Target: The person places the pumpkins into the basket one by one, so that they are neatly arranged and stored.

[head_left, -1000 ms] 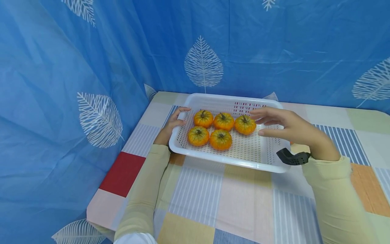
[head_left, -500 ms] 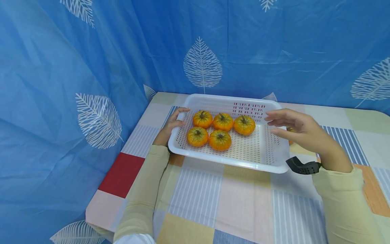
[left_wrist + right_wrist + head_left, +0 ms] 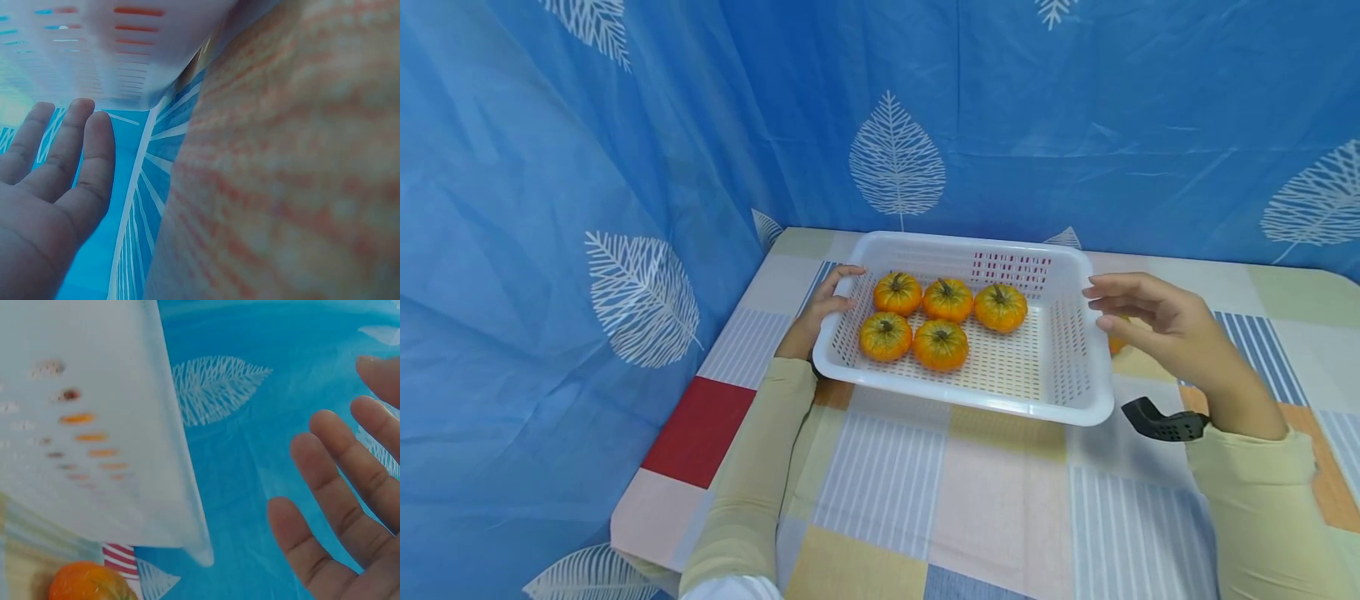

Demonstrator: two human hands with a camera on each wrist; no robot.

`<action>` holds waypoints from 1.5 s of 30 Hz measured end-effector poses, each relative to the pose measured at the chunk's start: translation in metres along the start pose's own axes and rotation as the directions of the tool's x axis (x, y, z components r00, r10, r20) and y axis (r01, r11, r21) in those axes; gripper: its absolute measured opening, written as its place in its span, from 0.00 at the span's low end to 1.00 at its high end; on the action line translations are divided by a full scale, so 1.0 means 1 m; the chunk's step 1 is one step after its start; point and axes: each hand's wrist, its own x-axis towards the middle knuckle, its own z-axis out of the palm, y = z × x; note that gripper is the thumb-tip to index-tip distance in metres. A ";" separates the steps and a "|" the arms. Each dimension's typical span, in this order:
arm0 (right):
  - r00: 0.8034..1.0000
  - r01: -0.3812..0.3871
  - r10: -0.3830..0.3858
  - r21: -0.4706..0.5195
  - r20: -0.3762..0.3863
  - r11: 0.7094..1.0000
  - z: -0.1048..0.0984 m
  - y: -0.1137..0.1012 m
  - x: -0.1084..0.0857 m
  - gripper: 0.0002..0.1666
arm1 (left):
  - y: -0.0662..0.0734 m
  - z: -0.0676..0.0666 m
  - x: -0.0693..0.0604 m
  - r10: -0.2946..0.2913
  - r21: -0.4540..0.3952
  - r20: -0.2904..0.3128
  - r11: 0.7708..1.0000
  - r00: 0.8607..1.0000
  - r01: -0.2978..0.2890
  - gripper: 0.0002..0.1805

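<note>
A white plastic basket with slotted walls holds several small orange pumpkins, three in the far row and two in the near row. My left hand is at the basket's left side, thumb and forefinger by the rim. In the left wrist view, its other fingers stretch out straight below the slotted wall. My right hand hovers just outside the right rim, fingers parted and nothing in them. Beyond that rim, partly hidden by the right hand, is another pumpkin; its top also shows in the right wrist view.
A patchwork-patterned cloth covers the table. Blue curtain with white leaf prints hangs behind the table and along its left side. A black wrist strap sits on the right wrist.
My right hand has moved right, from over the pumpkins inside the basket to outside its right rim. The left hand and the pumpkins in the basket have stayed put.
</note>
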 end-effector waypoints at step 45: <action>0.848 -0.456 0.456 0.066 -0.270 0.887 -0.013 0.091 -0.031 0.32 | -0.002 -0.001 0.003 0.056 0.001 0.025 0.998 0.998 -0.056 0.28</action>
